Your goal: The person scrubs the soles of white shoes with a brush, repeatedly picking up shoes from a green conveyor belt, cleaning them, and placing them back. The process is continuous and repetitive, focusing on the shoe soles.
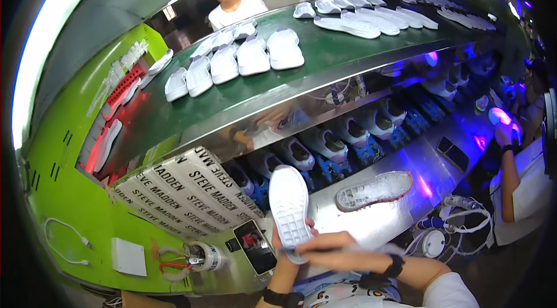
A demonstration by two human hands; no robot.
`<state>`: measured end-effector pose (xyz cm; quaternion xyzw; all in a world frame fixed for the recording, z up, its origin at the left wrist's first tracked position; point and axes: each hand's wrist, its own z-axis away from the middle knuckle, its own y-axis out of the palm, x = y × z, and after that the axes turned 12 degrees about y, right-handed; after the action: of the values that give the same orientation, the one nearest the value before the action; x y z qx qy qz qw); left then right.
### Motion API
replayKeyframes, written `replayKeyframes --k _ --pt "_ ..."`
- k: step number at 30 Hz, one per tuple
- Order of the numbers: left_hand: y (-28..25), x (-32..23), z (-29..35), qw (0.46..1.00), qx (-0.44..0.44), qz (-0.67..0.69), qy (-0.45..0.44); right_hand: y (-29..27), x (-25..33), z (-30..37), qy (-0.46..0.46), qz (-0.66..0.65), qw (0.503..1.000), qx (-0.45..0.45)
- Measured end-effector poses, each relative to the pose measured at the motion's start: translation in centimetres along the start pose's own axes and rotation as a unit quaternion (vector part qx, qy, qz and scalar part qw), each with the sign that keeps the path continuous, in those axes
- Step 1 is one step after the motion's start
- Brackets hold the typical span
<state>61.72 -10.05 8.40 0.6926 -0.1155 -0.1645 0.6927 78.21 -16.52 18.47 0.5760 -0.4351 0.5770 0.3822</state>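
My left hand [278, 243] is closed around the lower part of a white shoe sole [288, 195], which stands nearly upright with its grid of square hollows facing me. Over the lower end of that sole, my right hand [339, 249] reaches across from the right. Its fingers are smeared by motion, so I cannot make out whether they hold anything. Beyond my right hand, a shoe sole with a grey rim and a reddish edge [374, 190] lies on the metal bench [371, 224]. A lit phone [255, 247] rests just left of my left hand.
White soles [225, 64] stand in rows on a green conveyor belt [168, 116]. Beneath it, shoes [325, 144] sit on blue supports. A printed box [180, 195], a cup of tools [203, 257] and a dark phone [452, 154] are nearby. At right, a co-worker's hand [507, 133] is under violet light.
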Motion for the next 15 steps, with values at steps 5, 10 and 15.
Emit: replayKeyframes --k 5,10,15 --pt "3.3 -1.0 -1.0 0.996 0.048 -0.08 0.002 -2.3 1.7 -0.9 0.015 0.086 0.98 0.177" --pt "5.7 -2.5 -3.0 0.937 -0.004 -0.328 -0.124 -4.1 2.9 -1.6 -0.025 0.158 0.966 0.202" --pt "5.0 -2.5 -6.4 0.788 0.083 -0.459 -0.402 -6.0 3.8 -1.5 -0.161 0.256 0.936 0.18"
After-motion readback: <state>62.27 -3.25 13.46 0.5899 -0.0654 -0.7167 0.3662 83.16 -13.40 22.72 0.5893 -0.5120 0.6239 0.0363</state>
